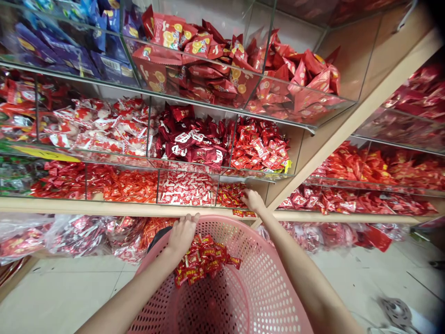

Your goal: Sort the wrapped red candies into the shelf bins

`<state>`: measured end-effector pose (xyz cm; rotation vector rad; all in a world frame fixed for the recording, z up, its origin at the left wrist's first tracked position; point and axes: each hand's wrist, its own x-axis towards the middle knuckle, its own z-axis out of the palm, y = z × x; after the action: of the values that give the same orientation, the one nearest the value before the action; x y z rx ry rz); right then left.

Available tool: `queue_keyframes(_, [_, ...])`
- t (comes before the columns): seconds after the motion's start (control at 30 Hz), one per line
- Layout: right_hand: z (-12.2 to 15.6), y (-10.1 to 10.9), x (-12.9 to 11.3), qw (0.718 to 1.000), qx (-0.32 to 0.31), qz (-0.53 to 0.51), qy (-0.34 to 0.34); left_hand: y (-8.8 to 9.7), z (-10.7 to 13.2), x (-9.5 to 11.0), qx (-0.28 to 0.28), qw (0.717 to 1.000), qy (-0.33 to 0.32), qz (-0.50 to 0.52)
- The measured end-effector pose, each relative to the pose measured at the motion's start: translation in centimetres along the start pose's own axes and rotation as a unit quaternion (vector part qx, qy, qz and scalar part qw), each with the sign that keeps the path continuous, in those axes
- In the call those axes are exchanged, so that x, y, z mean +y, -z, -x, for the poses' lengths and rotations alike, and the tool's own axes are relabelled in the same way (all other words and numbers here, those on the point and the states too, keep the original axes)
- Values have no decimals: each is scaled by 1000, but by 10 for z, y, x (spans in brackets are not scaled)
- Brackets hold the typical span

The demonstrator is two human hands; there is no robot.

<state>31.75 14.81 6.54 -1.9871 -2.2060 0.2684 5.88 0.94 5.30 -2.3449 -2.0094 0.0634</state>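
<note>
as a heap of red-wrapped candies point(205, 262) lies inside our pink basket point(274, 283), toward its far side and just beside our left hand point(183, 234), bare perforated plastic shows to the right of it. our left hand is at the basket's far rim, its fingers close together and bent forward over the edge; how firmly they grip, we cannot tell. our right hand point(253, 201) reaches past the rim to the low end bin point(260, 186), where more small red candies point(227, 192) lie; its fingers are curled, but we cannot tell whether they pinch a piece. just below that bin, a few loose packets point(243, 213) appear to lie on the wooden ledge point(118, 206).

those packets seem likeliest to go astray: a brush from our right wrist could send them down between ledge and basket, onto the tiled floor point(69, 290). a slack left hand might let the basket tip or slide away, so that dropped pieces miss it. reaching too far left could mix in the white-and-red candies point(187, 188), which lie just beyond a thin divider point(217, 190).
</note>
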Motion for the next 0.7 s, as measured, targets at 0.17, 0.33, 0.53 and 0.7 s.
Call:
queue_keyframes(0.17, [29, 7, -16, 884, -52, -461, -51, -1, 1, -1, -7, 1000, 2, 0])
queue_keyframes(0.33, [64, 5, -31, 744, -146, -645, -93, -5, 2, -1, 6, 1000, -2, 2])
queue_keyframes(0.53, [83, -7, -33, 757, -208, -619, -16, -9, 6, -6, 29, 999, -12, 44])
queue_keyframes(0.7, [94, -14, -37, 825, -240, -503, 95, -10, 6, -8, 28, 996, -18, 84])
